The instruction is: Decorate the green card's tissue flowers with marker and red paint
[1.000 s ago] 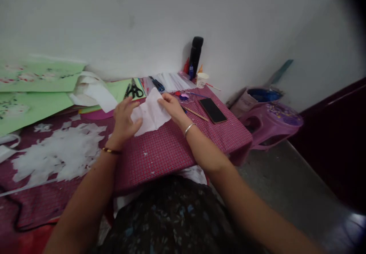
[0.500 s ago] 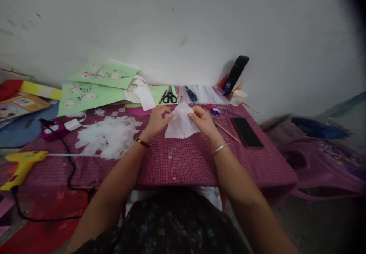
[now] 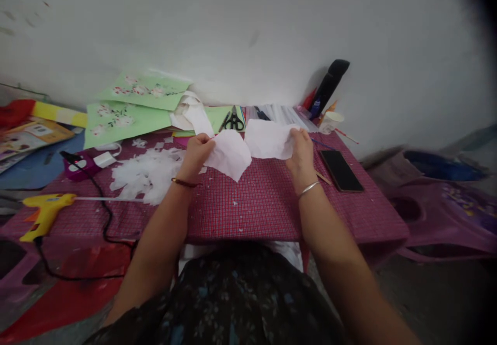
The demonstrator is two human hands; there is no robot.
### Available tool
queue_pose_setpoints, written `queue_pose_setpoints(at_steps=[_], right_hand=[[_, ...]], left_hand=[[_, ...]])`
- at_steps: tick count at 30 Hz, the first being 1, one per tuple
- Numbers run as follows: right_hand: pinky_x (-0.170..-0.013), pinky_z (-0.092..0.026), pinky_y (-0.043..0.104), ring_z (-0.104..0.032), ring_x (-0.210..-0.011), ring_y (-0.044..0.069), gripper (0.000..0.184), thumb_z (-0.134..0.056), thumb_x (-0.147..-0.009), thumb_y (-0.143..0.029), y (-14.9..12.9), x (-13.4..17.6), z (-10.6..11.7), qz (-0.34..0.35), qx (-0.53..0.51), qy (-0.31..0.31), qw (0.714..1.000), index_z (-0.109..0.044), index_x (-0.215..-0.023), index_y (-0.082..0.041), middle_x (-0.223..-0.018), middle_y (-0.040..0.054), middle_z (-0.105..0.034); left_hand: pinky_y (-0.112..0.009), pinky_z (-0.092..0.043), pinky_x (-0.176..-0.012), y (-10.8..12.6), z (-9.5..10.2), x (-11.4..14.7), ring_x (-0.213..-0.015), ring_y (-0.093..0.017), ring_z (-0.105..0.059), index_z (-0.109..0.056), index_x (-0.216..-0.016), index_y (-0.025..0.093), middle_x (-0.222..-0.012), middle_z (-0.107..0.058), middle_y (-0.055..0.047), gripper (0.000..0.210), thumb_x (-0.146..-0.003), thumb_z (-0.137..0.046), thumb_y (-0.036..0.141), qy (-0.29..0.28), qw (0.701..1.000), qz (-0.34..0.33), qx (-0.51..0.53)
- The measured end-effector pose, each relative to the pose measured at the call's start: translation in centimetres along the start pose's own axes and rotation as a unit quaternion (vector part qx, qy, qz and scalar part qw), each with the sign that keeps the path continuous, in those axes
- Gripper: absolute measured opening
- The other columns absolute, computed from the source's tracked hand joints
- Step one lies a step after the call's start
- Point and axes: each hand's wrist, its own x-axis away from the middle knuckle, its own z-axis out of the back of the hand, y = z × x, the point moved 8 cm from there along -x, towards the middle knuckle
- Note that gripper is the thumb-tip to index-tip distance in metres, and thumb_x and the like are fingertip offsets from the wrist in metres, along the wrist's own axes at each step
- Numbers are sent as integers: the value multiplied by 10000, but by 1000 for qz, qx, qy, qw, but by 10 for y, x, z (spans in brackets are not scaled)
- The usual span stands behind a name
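Observation:
Two pieces of thin white paper are held up over the table, one in each hand. My left hand pinches the outer edge of the left paper piece, which hangs with a corner pointing down. The right paper piece is wider, and my right hand grips it by its right end. Their inner edges come close together in the middle; whether they still touch I cannot tell. Left of my left hand lies a heap of white paper scraps.
A yellow glue gun with a black cord lies at the left. Black scissors lie at the back on coloured sheets. A phone rests at the right, by a wooden stick. Green painted sheets lean on the wall.
My hands have moved apart. The white paper, bunched between them before, now shows as two spread pieces, one per hand. The view has shifted slightly.

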Motion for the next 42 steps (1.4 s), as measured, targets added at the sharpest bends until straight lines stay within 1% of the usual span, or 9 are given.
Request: queue_pose_setpoints(at_steps=[5,10,12,15,17,20,26,33,42], right_hand=[[-608,-474,294,-524,-607,141,186,-619,-752,-301,2,-7,9,5,15,25,1000,-441,-728,-256,-677,-33,-495],[-567,-399,267,-449,-586,122,203,-618,-774,-351,-3,5,-9,18,84,-16,996,-449,-733,-246,-662,-41,-437],[-573,-386,272,-447,-604,124,205,-619,-785,-351,-4,16,-23,20,105,-52,993,-456,-728,-242,-671,-33,-445],[-577,-362,281,-426,-608,123,203,-612,-799,-337,-1,36,-45,18,138,-117,983,-464,-707,-233,-669,-27,-444],[-573,-343,282,-406,-600,118,198,-600,-801,-330,2,47,-56,17,155,-151,976,-473,-689,-228,-651,-31,-432],[-563,-318,277,-388,-588,112,198,-605,-787,-327,4,58,-65,13,155,-175,972,-485,-668,-222,-635,-38,-427],[-574,-393,272,-444,-601,122,161,-648,-753,-315,-9,45,-50,-27,77,-125,989,-520,-712,-227,-673,-25,-504],[-601,-440,266,-469,-603,121,171,-615,-779,-291,-49,19,-5,31,7,10,999,-454,-745,-242,-679,-33,-478],[-524,-309,249,-380,-543,88,201,-632,-758,-280,0,53,-58,-47,82,-149,984,-468,-661,-215,-609,-60,-425]], left_hand=[[-296,-378,-575,-9,14,-7,-588,-164,-473,-473,-577,206,-527,-435,10,189,-684,-615,144,9,999,21,-50],[-385,-428,-916,30,12,6,-1032,-246,-533,-586,-887,199,-1008,-622,-84,224,-697,-669,114,87,990,-81,-76],[-373,-465,-864,54,-10,23,-909,-213,-576,-598,-903,213,-953,-639,-59,137,-778,-626,163,46,988,-141,-42],[-346,-501,-780,74,-56,56,-787,-178,-610,-614,-866,212,-856,-658,-37,45,-848,-575,226,-97,980,-174,13],[-334,-514,-768,77,-81,74,-784,-174,-625,-609,-857,208,-846,-664,-37,42,-840,-573,222,-166,970,-178,24],[-322,-523,-732,70,-99,82,-755,-173,-627,-590,-850,207,-811,-665,-33,38,-841,-554,216,-198,964,-180,13],[-462,-408,-1002,43,-90,56,-1037,-276,-578,-656,-880,222,-1012,-677,-79,108,-781,-640,260,-187,957,-205,-89],[-430,-440,-875,15,-83,40,-823,-265,-576,-630,-672,217,-762,-633,-66,104,-727,-678,291,-195,950,-197,-145],[-316,-458,-706,70,-76,65,-716,-161,-577,-605,-774,201,-769,-640,-19,74,-824,-582,250,-153,959,-232,-49]])
